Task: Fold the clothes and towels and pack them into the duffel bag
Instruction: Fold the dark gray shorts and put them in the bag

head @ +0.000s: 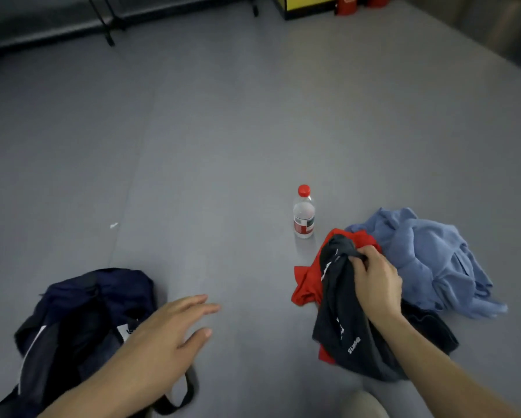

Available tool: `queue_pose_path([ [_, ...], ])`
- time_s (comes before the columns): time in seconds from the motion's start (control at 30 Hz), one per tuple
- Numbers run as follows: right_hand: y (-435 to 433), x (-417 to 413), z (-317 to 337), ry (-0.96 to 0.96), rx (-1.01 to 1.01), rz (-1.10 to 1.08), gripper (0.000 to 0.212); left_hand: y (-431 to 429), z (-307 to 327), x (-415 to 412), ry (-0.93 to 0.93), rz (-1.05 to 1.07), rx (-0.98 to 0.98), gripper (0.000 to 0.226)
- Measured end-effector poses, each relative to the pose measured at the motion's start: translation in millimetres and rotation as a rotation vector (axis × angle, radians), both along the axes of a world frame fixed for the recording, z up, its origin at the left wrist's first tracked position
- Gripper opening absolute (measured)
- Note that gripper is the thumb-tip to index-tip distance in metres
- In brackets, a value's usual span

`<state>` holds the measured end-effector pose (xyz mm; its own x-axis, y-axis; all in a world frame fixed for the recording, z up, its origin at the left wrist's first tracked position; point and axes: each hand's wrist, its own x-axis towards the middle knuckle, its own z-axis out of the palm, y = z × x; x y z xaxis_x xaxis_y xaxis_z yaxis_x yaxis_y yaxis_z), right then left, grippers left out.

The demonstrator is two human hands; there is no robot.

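A dark navy duffel bag [81, 321] lies slumped on the grey floor at the lower left. My left hand [165, 336] hovers just right of it, fingers straight and spread, holding nothing. At the lower right is a heap of clothes: a dark grey garment with white lettering [343, 321], a red garment [306, 285] under it, and a crumpled light blue garment [428, 260] behind. My right hand [375, 282] grips a bunched fold of the dark grey garment at its top.
A clear water bottle with a red cap [303, 212] stands upright on the floor just beyond the clothes. A small white scrap [113, 225] lies to the left. Black stand legs [108, 28] and a yellow box [307, 4] are far back.
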<state>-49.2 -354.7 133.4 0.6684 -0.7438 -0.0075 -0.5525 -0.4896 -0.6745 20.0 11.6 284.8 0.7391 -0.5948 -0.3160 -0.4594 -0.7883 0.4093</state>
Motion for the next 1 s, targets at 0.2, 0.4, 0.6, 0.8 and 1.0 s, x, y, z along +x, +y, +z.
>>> queue_pose_path([
  [0.2,24.0,2.6,137.3,-0.165,0.044,0.119,0.008,29.7,53.2,-29.5,0.0,0.234,-0.2,0.026],
  [0.4,78.5,26.5,244.0,-0.092,-0.027,0.409,0.01,50.7,67.3,-19.1,-0.071,0.362,-0.298,0.044],
  [0.6,140.4,48.1,274.8,-0.106,0.046,0.464,0.009,46.0,67.0,9.6,-0.031,0.416,-0.419,0.07],
  [0.8,194.7,54.9,254.5,-0.224,0.291,0.5,0.013,42.7,66.2,21.3,0.132,0.463,-0.61,0.089],
  [1.0,227.0,74.2,243.3,-0.14,0.272,0.649,0.009,55.1,79.0,39.2,-0.045,0.589,-0.809,0.022],
])
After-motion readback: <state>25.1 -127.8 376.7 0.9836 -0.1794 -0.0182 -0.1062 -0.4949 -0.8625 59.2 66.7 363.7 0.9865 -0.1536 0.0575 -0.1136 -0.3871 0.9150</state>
